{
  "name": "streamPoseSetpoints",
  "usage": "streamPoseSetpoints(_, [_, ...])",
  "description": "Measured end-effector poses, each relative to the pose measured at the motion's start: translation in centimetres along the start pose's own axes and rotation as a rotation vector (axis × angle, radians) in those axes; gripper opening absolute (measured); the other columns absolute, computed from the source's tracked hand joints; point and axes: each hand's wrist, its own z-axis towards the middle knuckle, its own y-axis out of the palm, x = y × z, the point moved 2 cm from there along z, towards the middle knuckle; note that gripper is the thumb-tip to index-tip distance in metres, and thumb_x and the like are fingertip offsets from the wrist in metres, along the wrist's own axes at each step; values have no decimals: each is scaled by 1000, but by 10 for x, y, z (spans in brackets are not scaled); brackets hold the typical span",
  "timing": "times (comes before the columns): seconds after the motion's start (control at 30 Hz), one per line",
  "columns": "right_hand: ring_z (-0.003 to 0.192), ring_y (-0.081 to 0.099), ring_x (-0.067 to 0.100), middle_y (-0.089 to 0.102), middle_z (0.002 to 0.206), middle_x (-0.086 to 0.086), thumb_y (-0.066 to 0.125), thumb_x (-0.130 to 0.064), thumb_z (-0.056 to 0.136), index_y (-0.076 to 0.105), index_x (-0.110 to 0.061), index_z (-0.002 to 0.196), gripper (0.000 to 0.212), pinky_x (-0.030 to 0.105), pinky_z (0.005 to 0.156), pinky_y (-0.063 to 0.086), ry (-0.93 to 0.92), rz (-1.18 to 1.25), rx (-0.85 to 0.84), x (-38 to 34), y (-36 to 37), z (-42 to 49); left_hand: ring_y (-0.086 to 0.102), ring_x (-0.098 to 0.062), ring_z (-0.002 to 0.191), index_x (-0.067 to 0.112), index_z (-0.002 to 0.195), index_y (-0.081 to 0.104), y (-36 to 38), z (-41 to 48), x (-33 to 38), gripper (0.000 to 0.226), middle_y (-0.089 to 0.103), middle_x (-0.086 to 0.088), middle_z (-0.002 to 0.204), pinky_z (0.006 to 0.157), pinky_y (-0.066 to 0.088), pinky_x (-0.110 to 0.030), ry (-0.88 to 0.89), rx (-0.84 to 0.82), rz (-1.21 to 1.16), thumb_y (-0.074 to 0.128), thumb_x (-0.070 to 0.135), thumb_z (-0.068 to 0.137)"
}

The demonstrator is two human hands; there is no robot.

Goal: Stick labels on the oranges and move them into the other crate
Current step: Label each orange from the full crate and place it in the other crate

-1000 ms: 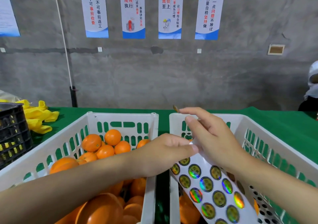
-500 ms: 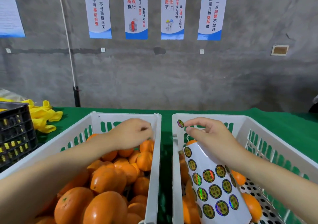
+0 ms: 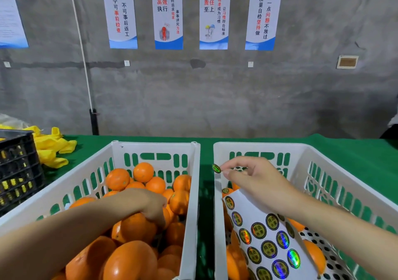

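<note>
Two white slotted crates sit side by side on a green table. The left crate (image 3: pixel 195 193) is piled with oranges (image 3: pixel 143 172). My left hand (image 3: pixel 148 204) reaches down into it, fingers curled over an orange (image 3: pixel 137 228). My right hand (image 3: pixel 256 180) hovers over the right crate (image 3: pixel 323 172), a round green label (image 3: pixel 216 168) stuck on its fingertip. The same hand holds a white label sheet (image 3: pixel 265 236) with several holographic stickers. A few oranges (image 3: pixel 316 256) lie in the right crate, one labelled (image 3: pixel 226 191).
A black crate (image 3: pixel 17 167) stands at the left edge. Yellow foam nets (image 3: pixel 51 150) lie beside it on the green table (image 3: pixel 355 157). A grey wall with posters (image 3: pixel 168 14) rises behind. Part of another person (image 3: pixel 392 126) shows at far right.
My left hand has dropped deeper into the left crate and closed over an orange. My right hand stayed over the right crate with the peeled label.
</note>
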Motion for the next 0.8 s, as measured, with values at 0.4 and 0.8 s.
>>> streamPoseSetpoints(0.4, [89, 65, -6, 72, 93, -25, 65, -18, 92, 76, -33, 80, 22, 12, 82, 45, 14, 77, 60, -5, -3, 2, 55, -16, 76, 23, 108, 43, -48, -22, 0, 49, 55, 6, 87, 60, 40, -33, 24, 930, -225, 50, 65, 84])
streamPoseSetpoints(0.8, [72, 62, -8, 73, 80, -15, 67, -13, 88, 76, -21, 75, 17, 5, 66, 43, 47, 250, 341, -11, -16, 3, 52, -6, 85, 42, 128, 34, -44, -65, 64, 64, 52, 18, 111, 65, 34, -23, 397, 1129, -335, 27, 85, 81])
